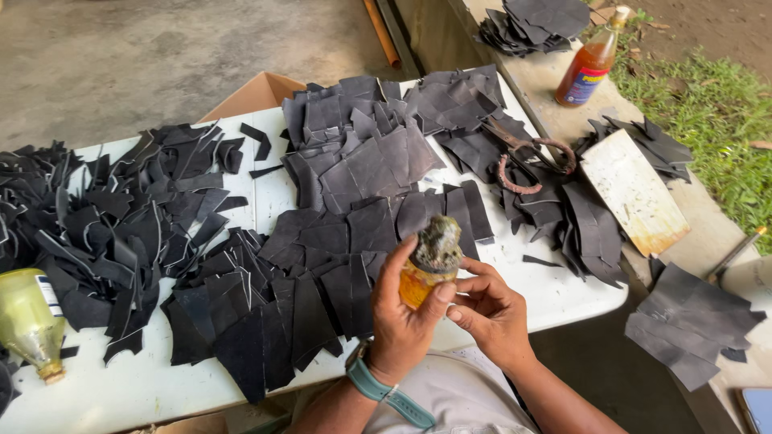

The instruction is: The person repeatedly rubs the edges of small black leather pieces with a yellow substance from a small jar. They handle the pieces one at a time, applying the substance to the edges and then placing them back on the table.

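Note:
My left hand point(404, 317) grips a small amber bottle point(420, 283) topped with a grimy dark cap point(437, 243), held upright above the near edge of the white table point(145, 382). My right hand point(490, 312) touches the bottle's lower side from the right, fingers curled toward it. A teal watch sits on my left wrist. Just beyond the hands, flat black leather pieces point(354, 233) lie overlapping on the table.
Piles of black scraps point(121, 217) cover the table's left. Rusty scissors point(527, 157) rest on pieces at right, beside a stained white board point(634, 191). An orange-liquid bottle point(591, 60) stands on the ledge; a yellowish bottle point(28, 317) lies far left. A cardboard box point(256, 94) sits behind.

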